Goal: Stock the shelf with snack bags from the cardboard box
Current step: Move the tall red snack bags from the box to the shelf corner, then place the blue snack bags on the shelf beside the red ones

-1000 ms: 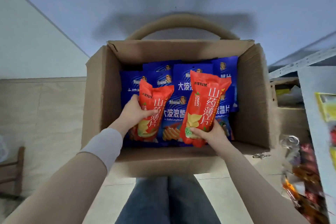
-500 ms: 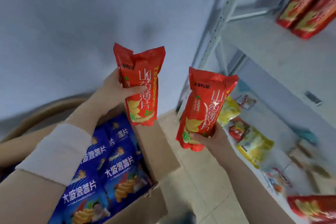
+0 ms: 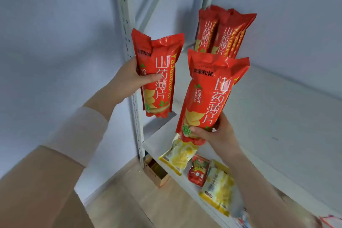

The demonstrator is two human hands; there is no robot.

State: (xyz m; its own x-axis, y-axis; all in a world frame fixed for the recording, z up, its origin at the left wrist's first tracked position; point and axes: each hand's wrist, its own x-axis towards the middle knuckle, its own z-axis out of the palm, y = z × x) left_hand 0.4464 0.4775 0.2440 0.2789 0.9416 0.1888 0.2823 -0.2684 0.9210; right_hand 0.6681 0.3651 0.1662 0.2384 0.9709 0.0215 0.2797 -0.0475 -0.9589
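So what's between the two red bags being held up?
Nothing, in the head view: just a narrow gap between left-hand bag and right-hand bag, showing white shelf.

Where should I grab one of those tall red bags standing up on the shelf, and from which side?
Probably round its middle, coming from the open front of the shelf. The standing red bags are tall, narrow and upright, side by side, so a pinch at the top might tip one. The left hand grips its red bag round the body too.

The left red bag [image 3: 162,57], upright, is at 10 o'clock from the right red bag [image 3: 209,94], also upright. At 12 o'clock of it, more red bags [image 3: 224,37] stand on the white shelf [image 3: 277,102].
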